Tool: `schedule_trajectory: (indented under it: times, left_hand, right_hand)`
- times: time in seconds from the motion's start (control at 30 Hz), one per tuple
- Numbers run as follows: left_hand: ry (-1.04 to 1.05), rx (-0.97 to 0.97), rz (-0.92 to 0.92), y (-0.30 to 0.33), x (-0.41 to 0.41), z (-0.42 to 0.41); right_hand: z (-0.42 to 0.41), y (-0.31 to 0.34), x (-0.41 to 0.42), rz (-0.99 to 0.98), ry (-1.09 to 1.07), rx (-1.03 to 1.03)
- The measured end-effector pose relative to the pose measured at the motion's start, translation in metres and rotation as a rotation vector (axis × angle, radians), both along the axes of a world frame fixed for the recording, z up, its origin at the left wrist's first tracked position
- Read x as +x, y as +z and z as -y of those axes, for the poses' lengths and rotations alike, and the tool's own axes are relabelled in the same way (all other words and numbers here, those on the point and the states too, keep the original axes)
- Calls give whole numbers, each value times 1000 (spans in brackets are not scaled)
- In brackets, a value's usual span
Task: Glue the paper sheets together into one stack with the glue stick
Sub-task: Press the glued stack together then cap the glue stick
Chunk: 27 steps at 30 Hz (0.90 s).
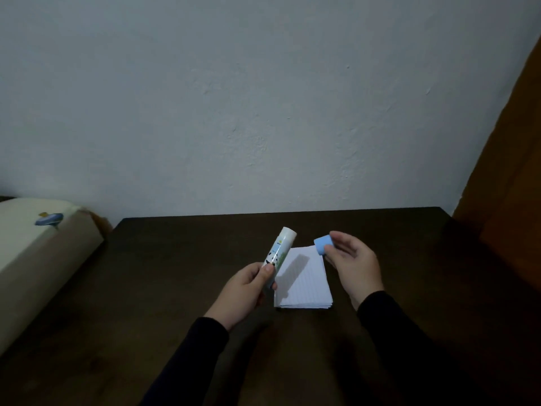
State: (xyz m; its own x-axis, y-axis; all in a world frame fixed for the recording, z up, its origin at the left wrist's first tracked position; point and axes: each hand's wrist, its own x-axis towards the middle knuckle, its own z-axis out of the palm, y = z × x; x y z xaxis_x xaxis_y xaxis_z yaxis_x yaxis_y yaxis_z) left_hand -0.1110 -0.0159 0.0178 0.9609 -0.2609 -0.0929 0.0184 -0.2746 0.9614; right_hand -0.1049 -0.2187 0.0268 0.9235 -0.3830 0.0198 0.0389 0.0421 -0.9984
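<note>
We hold the glue stick (278, 255) up in the air, just above the left edge of the paper sheets (304, 281). It leans away from us, with its white top end pointing up and toward the wall. The cap (323, 244) is off, so we think the glue is ready to rub on. We cannot tell how far the glue sticks out of the tube.

The paper sheets lie flat in a small neat pile on the dark table (175, 288), between our two hands. The top sheet has thin lines on it, and the shadow of the glue stick falls across it. The pile sits right in front of us, we think so that both hands can get to it easily.

Our left hand (248, 291) grips the bottom part of the glue stick. The fingers curl round the tube and the thumb lies along its side. Holding it low down like this leaves the top end free to press on the paper.

Our right hand (351, 265) pinches the blue cap between the thumb and the fingertips, up by the far right corner of the pile. The other fingers are loose and a little spread. We think the cap is held off to the side to keep it out of the way.

Both arms reach in from below in dark sleeves (409, 341).
</note>
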Motion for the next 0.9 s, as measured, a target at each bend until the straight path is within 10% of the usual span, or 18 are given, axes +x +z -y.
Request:
schedule_trajectory:
  times: [0.37, 0.9]
  left_hand:
    - [-80, 46, 73, 3, -38, -20]
    - [-21, -4, 25, -8, -39, -62]
  right_hand:
    - [-24, 14, -51, -35, 117, 332]
    - [-40, 5, -56, -5, 364, -185]
